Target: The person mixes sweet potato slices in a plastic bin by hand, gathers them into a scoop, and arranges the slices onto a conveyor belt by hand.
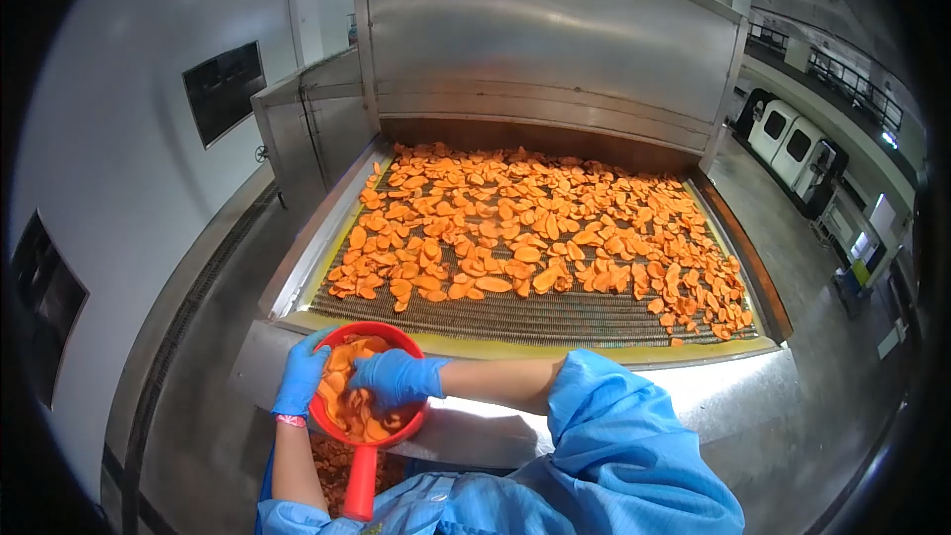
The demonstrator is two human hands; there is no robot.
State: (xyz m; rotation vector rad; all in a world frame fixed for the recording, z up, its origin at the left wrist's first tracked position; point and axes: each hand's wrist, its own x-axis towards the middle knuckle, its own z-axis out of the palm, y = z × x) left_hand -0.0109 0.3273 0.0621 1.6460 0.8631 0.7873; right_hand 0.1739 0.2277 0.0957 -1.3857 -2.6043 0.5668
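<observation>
A red long-handled scoop [362, 483] full of orange slices [340, 374] is tilted in front of my body, its handle pointing toward me. My left hand [300, 376], in a blue glove, is closed on the scoop's left rim. Inside the scoop is my right hand [398, 379], also blue-gloved. Its fingers curl down into the slices, and the fingertips are hidden among them. Just beyond the scoop, a mesh conveyor belt [475, 322] carries many more orange slices [515, 248], scattered thinly, some overlapping.
A yellow strip [555, 347] and a metal ledge [693, 376] edge the belt's near side. Metal housing [555, 40] rises behind it. Below the scoop lie reddish-brown pieces [332, 461], partly hidden. White machines [788, 134] stand far right; a wall [129, 139] runs along the left.
</observation>
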